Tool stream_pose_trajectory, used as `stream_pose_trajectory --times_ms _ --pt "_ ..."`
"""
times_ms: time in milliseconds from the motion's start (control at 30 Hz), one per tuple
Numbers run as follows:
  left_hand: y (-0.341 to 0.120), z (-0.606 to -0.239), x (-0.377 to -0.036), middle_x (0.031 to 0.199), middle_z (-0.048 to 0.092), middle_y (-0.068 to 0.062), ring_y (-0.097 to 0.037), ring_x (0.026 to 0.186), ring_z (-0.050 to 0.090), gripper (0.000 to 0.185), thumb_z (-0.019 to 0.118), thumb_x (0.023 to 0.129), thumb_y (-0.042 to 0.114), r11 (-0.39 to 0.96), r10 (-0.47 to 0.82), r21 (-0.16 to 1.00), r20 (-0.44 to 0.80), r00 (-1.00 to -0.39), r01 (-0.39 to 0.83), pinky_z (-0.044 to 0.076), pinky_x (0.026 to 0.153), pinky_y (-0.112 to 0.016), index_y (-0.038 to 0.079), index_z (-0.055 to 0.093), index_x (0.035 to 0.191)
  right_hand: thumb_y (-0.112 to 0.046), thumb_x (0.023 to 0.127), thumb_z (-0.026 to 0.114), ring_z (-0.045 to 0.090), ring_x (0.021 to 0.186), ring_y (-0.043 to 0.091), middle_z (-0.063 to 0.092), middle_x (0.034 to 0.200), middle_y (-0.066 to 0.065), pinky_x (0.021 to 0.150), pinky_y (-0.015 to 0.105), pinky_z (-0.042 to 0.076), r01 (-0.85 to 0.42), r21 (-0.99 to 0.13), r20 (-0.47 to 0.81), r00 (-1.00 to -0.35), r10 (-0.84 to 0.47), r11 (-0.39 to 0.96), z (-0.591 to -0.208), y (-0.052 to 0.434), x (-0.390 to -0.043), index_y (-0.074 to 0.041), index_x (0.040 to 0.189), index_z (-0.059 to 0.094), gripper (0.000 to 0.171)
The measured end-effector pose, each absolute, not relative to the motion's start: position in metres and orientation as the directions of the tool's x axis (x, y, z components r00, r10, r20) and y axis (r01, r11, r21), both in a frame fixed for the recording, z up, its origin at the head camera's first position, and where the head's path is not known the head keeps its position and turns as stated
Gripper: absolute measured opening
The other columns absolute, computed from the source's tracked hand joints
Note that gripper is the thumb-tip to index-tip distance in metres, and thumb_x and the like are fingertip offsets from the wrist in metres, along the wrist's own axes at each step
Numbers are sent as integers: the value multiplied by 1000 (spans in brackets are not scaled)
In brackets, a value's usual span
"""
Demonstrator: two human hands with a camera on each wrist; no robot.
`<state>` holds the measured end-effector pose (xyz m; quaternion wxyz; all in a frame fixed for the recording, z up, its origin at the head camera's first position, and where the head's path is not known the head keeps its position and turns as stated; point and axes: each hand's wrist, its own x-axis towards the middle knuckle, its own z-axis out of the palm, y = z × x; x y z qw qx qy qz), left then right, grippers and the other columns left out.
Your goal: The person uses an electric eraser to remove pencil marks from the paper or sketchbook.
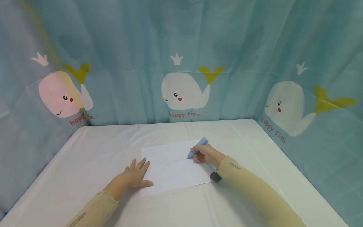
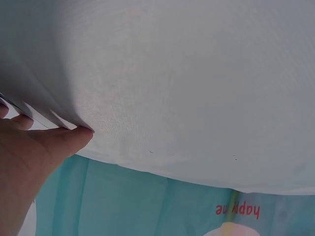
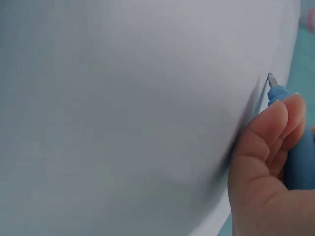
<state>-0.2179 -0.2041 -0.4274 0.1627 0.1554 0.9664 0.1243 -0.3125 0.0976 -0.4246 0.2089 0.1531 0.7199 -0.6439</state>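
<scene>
1. Sheet of paper (image 1: 173, 167): lies flat near the middle of the white table (image 1: 85, 157). Judged light, thin and limp; liable to slide or crease, so best held by pressing flat at an edge.
2. Left hand (image 1: 135, 176): fingers straight and spread, resting palm-down on the paper's near-left edge, gripping nothing.
3. Right hand (image 1: 205, 154): fingers curled round a blue pen (image 1: 197, 147), its tip touching the paper toward the far-right part of the sheet. The pen is judged rigid and light; held low on the barrel.
4. Small black object (image 1: 216, 177): just beside the paper's near-right corner, under the right sleeve; identity unclear.
5. Whale-print curtain (image 1: 181, 94): hangs behind and beside the table, well apart from the paper. Nothing obstructs the sheet.
</scene>
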Motion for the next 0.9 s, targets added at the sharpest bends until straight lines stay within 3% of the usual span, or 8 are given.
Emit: stream_pose_trajectory --times_ms 200,467,633,900 --pt "-206 -435 -215 155 16 -31 -63 135 5 97 67 83 57 921 335 295 -272 -902 253 15 100 -77 -5 29 148 -11 86 71 57 51 13 59 63 6 51 23 51 477 -866 -496 -857 -137 152 -427 58 -304 1 92 59 18" --pt "-205 -434 -215 154 16 -31 -64 135 5 98 67 83 57 913 351 306 -249 -903 270 15 99 -77 -6 29 148 -12 88 69 56 49 13 58 62 7 50 23 50 512 -852 -513 -858 18 108 -421 124 -312 1 90 59 16" --pt "-206 -429 -215 154 17 -32 -65 134 6 96 68 84 55 916 349 295 -250 -903 272 16 98 -78 -7 30 147 -15 89 68 58 51 12 59 62 5 53 23 52 495 -859 -501 -865 -20 129 -422 139 -314 1 95 58 20" --pt "-207 -429 -219 155 13 -31 -63 136 2 99 67 84 56 913 352 315 -282 -893 260 13 100 -76 -6 26 149 -13 90 64 57 54 15 59 64 8 54 24 51 513 -859 -513 -859 -3 16 -426 141 -314 3 95 57 18"
